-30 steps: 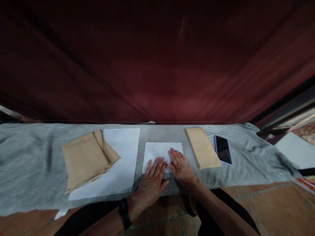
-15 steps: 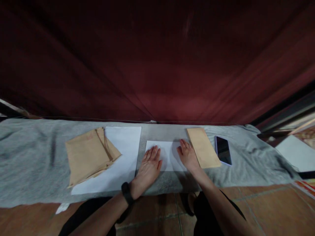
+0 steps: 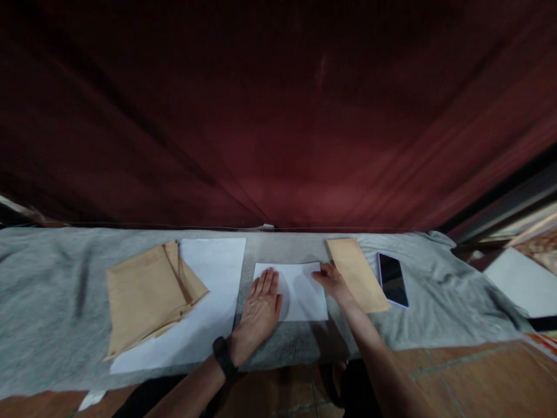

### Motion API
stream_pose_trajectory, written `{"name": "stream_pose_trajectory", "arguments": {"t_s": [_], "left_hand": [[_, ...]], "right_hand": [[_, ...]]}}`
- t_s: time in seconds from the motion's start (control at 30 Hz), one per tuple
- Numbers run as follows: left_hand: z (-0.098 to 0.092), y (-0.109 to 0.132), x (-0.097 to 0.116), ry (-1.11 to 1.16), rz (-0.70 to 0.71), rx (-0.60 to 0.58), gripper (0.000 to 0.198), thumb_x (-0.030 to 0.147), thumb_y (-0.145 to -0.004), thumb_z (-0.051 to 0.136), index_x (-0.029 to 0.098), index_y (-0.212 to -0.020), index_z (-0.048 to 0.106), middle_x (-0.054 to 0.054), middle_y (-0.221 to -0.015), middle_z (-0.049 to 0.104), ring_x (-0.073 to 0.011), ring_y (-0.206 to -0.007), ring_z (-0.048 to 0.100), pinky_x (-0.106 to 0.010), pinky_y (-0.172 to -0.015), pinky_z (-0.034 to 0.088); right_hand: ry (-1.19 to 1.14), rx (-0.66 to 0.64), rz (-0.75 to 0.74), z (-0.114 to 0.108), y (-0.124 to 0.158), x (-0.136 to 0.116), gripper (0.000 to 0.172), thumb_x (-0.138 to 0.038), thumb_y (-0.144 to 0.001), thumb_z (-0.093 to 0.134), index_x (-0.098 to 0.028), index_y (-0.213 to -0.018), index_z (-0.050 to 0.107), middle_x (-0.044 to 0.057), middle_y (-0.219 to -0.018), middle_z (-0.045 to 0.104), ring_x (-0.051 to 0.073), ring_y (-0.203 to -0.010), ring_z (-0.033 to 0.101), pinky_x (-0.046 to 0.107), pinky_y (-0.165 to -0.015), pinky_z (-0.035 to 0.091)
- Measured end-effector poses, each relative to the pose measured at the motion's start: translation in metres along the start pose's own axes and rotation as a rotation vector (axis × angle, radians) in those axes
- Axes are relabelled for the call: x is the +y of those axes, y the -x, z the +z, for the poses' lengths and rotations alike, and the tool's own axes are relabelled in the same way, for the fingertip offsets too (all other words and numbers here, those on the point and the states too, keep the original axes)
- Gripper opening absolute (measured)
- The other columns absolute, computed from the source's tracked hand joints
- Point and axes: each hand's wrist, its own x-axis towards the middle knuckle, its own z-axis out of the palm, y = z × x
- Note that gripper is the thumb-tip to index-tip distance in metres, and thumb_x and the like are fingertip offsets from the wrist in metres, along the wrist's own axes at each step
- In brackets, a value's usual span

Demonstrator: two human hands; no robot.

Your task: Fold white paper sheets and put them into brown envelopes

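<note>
A small white sheet of paper (image 3: pixel 300 293), possibly folded, lies crosswise in front of me on the grey cloth. My left hand (image 3: pixel 262 301) rests flat on its left part, fingers stretched out and pointing away from me. At the upper right corner, my right hand (image 3: pixel 331 281) pinches the sheet's edge between thumb and curled fingers. A brown envelope (image 3: pixel 359 276) lies just right of my right hand. To the left, a stack of brown envelopes (image 3: pixel 145 296) partly covers larger white paper (image 3: pixel 217 290).
A phone (image 3: pixel 392 280) with a pale purple edge lies right of the single envelope. Grey cloth (image 3: pixel 448 302) covers the narrow surface, with a dark red panel (image 3: pixel 278 145) rising behind it. Tiled floor (image 3: pixel 470 377) shows below the front edge.
My right hand has gone from lying flat on the paper to pinching its right edge. My left hand stays flat on it. The view has tilted up slightly.
</note>
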Motion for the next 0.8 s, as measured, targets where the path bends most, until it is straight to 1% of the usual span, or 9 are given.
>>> {"name": "stream_pose_trajectory", "arguments": {"t_s": [0.1,0.17,0.23,0.3,0.4,0.5,0.6,0.7,0.8], "left_hand": [[-0.006,-0.014,-0.009,0.166,-0.038,0.060,0.055,0.027,-0.097,0.045,0.011,-0.150,0.042,-0.018,-0.158,0.041,-0.0306,-0.147,0.037,-0.049,-0.118,0.036],[-0.017,-0.026,-0.017,0.303,-0.068,0.155,0.054,0.031,-0.100,0.043,0.013,-0.151,0.040,-0.017,-0.161,0.035,-0.0288,-0.148,0.035,-0.048,-0.119,0.035],[-0.033,-0.036,-0.023,0.409,-0.114,0.288,0.055,0.034,-0.102,0.042,0.017,-0.153,0.036,-0.014,-0.165,0.027,-0.0264,-0.151,0.028,-0.048,-0.123,0.029],[-0.048,-0.041,-0.026,0.487,-0.155,0.393,0.055,0.035,-0.103,0.041,0.021,-0.155,0.034,-0.011,-0.166,0.024,-0.0244,-0.153,0.024,-0.047,-0.125,0.024],[-0.062,-0.041,-0.028,0.579,-0.176,0.490,0.050,0.035,-0.103,0.040,0.025,-0.152,0.039,-0.009,-0.164,0.030,-0.0223,-0.151,0.028,-0.045,-0.124,0.025],[-0.066,-0.040,-0.030,0.604,-0.146,0.486,0.044,0.036,-0.102,0.042,0.025,-0.144,0.050,-0.009,-0.158,0.042,-0.0225,-0.146,0.038,-0.044,-0.122,0.030],[-0.063,-0.040,-0.035,0.572,-0.191,0.419,0.042,0.040,-0.099,0.045,0.021,-0.134,0.060,-0.013,-0.147,0.052,-0.0270,-0.138,0.047,-0.048,-0.118,0.036],[-0.063,-0.041,-0.040,0.528,-0.295,0.385,0.043,0.045,-0.097,0.044,0.018,-0.120,0.068,-0.015,-0.129,0.063,-0.0310,-0.125,0.056,-0.051,-0.111,0.042],[-0.065,-0.042,-0.038,0.601,-0.416,0.304,0.047,0.051,-0.096,0.046,0.020,-0.125,0.065,-0.012,-0.112,0.068,-0.0295,-0.109,0.064,-0.049,-0.102,0.048]], "right_hand": [[-0.097,0.042,-0.067,-0.009,-0.002,-0.009,0.020,-0.036,-0.084,0.058,-0.019,-0.078,0.066,-0.002,-0.066,0.065,0.017,-0.067,0.062,0.024,-0.060,0.047],[-0.179,0.183,-0.151,-0.019,0.002,-0.020,0.028,-0.041,-0.091,0.052,-0.018,-0.091,0.067,0.002,-0.077,0.070,0.018,-0.074,0.064,0.026,-0.065,0.050],[-0.274,0.470,-0.359,-0.030,0.011,-0.033,0.029,-0.042,-0.096,0.051,-0.018,-0.102,0.067,0.006,-0.090,0.073,0.020,-0.082,0.067,0.030,-0.072,0.054],[-0.168,0.588,-0.608,-0.036,0.026,-0.044,0.021,-0.033,-0.099,0.053,-0.021,-0.107,0.068,0.008,-0.101,0.075,0.021,-0.096,0.069,0.034,-0.085,0.056],[0.058,0.408,-0.999,-0.032,0.055,-0.055,0.025,-0.015,-0.100,0.050,-0.023,-0.117,0.067,0.006,-0.111,0.075,0.018,-0.107,0.069,0.034,-0.095,0.056],[0.241,0.266,-1.244,-0.020,0.082,-0.059,0.030,-0.011,-0.099,0.051,-0.022,-0.124,0.064,0.004,-0.114,0.076,0.015,-0.108,0.069,0.030,-0.097,0.056],[0.282,0.290,-1.243,-0.016,0.094,-0.057,0.030,-0.012,-0.099,0.051,-0.022,-0.124,0.064,0.004,-0.109,0.077,0.016,-0.103,0.071,0.031,-0.094,0.057],[0.260,0.386,-1.080,-0.027,0.086,-0.050,0.027,-0.013,-0.099,0.052,-0.020,-0.121,0.064,0.006,-0.102,0.078,0.017,-0.089,0.073,0.030,-0.081,0.059],[0.237,0.528,-0.942,-0.045,0.069,-0.043,0.021,-0.016,-0.100,0.052,-0.020,-0.115,0.066,0.006,-0.096,0.078,0.018,-0.081,0.073,0.029,-0.072,0.058]]}}
